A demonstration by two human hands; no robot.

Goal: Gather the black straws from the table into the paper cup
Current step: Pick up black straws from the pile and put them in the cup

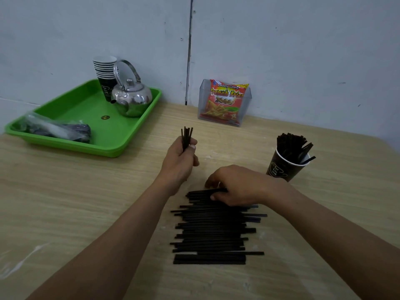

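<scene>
— On the table (86, 202), close in front, what lies there?
— A flat heap of black straws (212, 234), lying side by side from left to right, with uneven ends.
— And the right hand (236, 185)?
— It rests on the far edge of that heap. The fingers are curled down, and the thumb and fingertips pinch the straws at that edge.
— The left hand (179, 161)?
— It is raised just beyond the heap, a little to the left. Its fingers are wrapped tight round a small bundle (186, 135) of straws held upright, whose tips fan out above the fist.
— Where is the paper cup (281, 167)?
— It stands on the table to the right of both hands, dark with a white rim, near the right hand but apart from it. Many straws stand in it, leaning to the right.
— Anything else?
— A green tray (121, 148) at the far left holds a metal kettle (132, 98), a stack of cups (106, 72) and a plastic bag (54, 128). By the wall, a red snack packet (226, 100) sits in a clear holder (202, 92).
</scene>
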